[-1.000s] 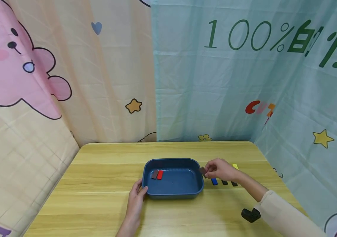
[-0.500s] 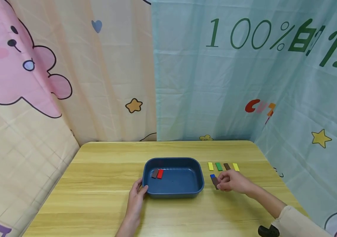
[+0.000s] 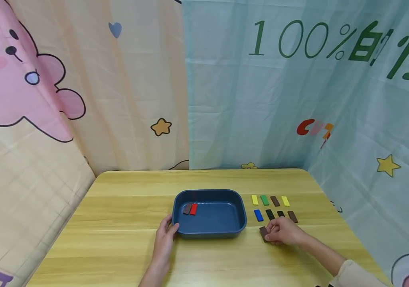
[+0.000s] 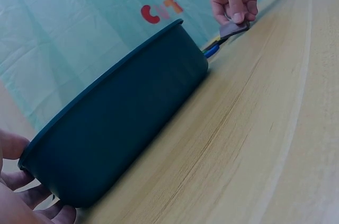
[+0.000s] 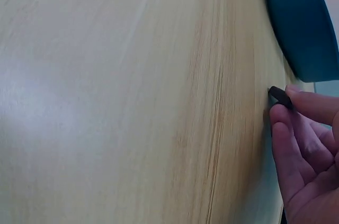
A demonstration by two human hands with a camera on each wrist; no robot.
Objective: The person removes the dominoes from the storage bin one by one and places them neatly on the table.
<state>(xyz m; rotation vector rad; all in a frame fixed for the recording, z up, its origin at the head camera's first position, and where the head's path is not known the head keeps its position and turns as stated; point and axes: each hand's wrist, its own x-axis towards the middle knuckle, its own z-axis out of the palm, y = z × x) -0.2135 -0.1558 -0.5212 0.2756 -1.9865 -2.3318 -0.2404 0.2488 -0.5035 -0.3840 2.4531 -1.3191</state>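
Observation:
My left hand grips the left end of a dark blue rectangular basin, thumb at the rim. In the left wrist view, fingers lie against the basin's outer wall. Right of the basin, my right hand pinches a dark brown tile between thumb and fingers, low over the table. The right wrist view shows that tile nearly edge-on. Inside the basin, at the left, a brown tile lies beside a red tile.
Behind my right hand lie two rows of tiles: a yellow tile, green tile, brown tile and another yellow tile, then a blue tile, black tile and others. Curtains surround the wooden table.
My right hand has moved from the basin's right rim toward me, past the blue tile, with the brown tile in its fingers. The left hand has stayed on the basin.

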